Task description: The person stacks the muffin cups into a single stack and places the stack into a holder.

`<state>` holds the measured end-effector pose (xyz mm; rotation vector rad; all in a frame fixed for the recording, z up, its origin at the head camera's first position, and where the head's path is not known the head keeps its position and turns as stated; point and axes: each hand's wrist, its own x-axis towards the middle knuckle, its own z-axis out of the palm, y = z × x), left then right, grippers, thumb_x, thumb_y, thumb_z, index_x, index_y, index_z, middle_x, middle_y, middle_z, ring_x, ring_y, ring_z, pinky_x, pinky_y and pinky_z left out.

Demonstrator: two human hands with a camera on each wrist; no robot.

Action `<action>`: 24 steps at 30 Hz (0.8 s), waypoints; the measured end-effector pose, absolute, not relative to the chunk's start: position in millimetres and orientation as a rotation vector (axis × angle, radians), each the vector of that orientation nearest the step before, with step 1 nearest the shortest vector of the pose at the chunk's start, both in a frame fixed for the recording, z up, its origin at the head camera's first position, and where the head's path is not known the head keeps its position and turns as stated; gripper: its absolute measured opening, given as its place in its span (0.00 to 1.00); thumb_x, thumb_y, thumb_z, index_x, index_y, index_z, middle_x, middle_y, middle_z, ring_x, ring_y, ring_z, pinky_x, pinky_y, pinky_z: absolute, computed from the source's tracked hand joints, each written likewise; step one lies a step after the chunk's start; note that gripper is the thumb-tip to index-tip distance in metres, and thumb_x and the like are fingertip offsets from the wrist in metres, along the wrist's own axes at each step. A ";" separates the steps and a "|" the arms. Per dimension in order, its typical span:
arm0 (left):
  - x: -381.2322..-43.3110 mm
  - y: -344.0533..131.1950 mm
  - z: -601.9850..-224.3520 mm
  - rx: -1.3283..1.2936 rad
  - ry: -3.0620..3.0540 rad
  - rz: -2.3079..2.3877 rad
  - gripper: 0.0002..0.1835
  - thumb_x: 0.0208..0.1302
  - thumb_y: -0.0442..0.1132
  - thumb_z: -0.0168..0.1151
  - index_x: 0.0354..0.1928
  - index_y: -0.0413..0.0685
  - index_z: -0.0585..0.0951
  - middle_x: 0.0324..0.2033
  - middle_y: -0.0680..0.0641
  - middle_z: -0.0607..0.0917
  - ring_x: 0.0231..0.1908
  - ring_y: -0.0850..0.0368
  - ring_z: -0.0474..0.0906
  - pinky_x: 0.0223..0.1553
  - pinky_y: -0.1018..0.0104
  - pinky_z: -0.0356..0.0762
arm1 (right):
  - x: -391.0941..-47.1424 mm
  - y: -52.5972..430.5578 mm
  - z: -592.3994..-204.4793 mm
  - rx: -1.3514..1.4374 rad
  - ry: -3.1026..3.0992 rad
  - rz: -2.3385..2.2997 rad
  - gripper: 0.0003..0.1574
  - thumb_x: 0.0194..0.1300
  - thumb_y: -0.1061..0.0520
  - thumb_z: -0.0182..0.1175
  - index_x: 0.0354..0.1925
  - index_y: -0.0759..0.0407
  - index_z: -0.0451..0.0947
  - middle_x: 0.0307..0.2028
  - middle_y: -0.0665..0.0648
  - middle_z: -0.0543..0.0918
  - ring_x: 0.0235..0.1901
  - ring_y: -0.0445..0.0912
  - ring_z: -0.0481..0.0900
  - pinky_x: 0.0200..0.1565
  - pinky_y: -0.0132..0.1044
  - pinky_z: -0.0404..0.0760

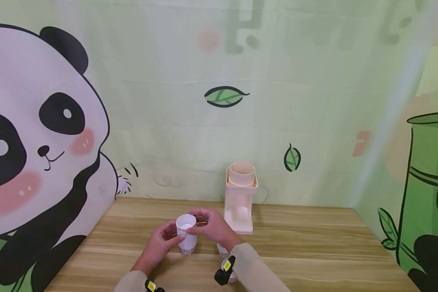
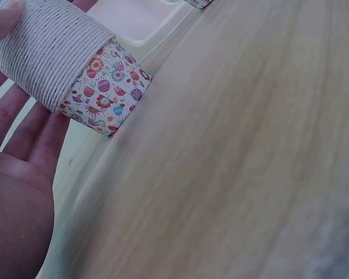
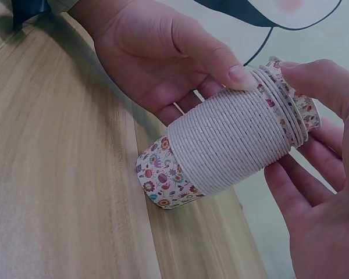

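Note:
A stack of nested paper cups (image 1: 187,239) stands upright between both hands, over the wooden table. Its white rims form tight ridges in the right wrist view, and the lowest cup (image 3: 163,177) has a colourful flower print. My left hand (image 1: 159,244) holds the stack from the left, thumb on the front and fingers behind. From the right, my right hand (image 1: 216,228) grips it near the mouth, with its thumb (image 3: 317,84) by the uppermost rims. Printed bands show between some upper rims, so those cups sit slightly apart from the rest.
Behind the hands stands a pale pink cup dispenser (image 1: 238,202) with a round tube on top. Two printed cups, one a small cup (image 1: 223,250) and another cup (image 1: 230,275), are partly hidden by the right wrist. A printed cloth (image 1: 175,142) hangs behind the table (image 1: 306,243).

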<state>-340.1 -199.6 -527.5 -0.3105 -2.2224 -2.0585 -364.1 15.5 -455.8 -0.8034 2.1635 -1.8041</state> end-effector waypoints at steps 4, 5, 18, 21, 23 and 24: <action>-340.2 -199.6 -527.4 -0.307 -2.228 -2.051 0.28 0.62 0.34 0.73 0.63 0.38 0.78 0.58 0.36 0.85 0.52 0.61 0.83 0.53 0.71 0.80 | -363.9 15.5 -458.6 -0.798 2.155 -1.816 0.31 0.62 0.60 0.73 0.62 0.64 0.78 0.55 0.63 0.86 0.54 0.53 0.85 0.54 0.38 0.85; -340.3 -199.5 -527.6 -0.308 -2.227 -2.051 0.27 0.61 0.34 0.73 0.63 0.38 0.78 0.58 0.36 0.85 0.52 0.61 0.83 0.53 0.71 0.80 | -363.6 15.4 -459.2 -0.789 2.156 -1.816 0.31 0.62 0.60 0.73 0.62 0.63 0.79 0.55 0.62 0.86 0.54 0.53 0.85 0.54 0.38 0.85; -337.8 -198.1 -525.6 -0.334 -2.214 -2.057 0.28 0.62 0.33 0.72 0.64 0.37 0.77 0.59 0.34 0.84 0.52 0.62 0.83 0.53 0.71 0.80 | -360.9 15.0 -462.7 -0.807 2.222 -1.811 0.27 0.64 0.58 0.72 0.60 0.61 0.81 0.54 0.63 0.87 0.54 0.56 0.85 0.53 0.37 0.84; -338.1 -198.1 -526.0 -0.327 -2.214 -2.058 0.28 0.62 0.32 0.72 0.64 0.37 0.77 0.59 0.34 0.84 0.51 0.62 0.83 0.53 0.71 0.80 | -361.7 14.9 -464.3 -0.815 2.229 -1.810 0.27 0.64 0.58 0.72 0.60 0.61 0.81 0.53 0.63 0.87 0.53 0.53 0.85 0.52 0.36 0.84; -338.1 -198.0 -526.0 -0.316 -2.218 -2.056 0.28 0.62 0.32 0.72 0.64 0.37 0.77 0.59 0.34 0.84 0.51 0.62 0.83 0.53 0.71 0.80 | -362.0 14.8 -465.0 -0.819 2.239 -1.802 0.27 0.64 0.58 0.72 0.60 0.61 0.82 0.53 0.62 0.88 0.52 0.51 0.86 0.52 0.35 0.84; -338.0 -198.0 -525.9 -0.311 -2.218 -2.054 0.28 0.62 0.32 0.72 0.64 0.37 0.77 0.59 0.34 0.84 0.51 0.62 0.83 0.53 0.71 0.80 | -362.5 14.7 -465.2 -0.819 2.242 -1.798 0.26 0.63 0.57 0.72 0.59 0.61 0.82 0.53 0.62 0.88 0.51 0.50 0.86 0.52 0.35 0.84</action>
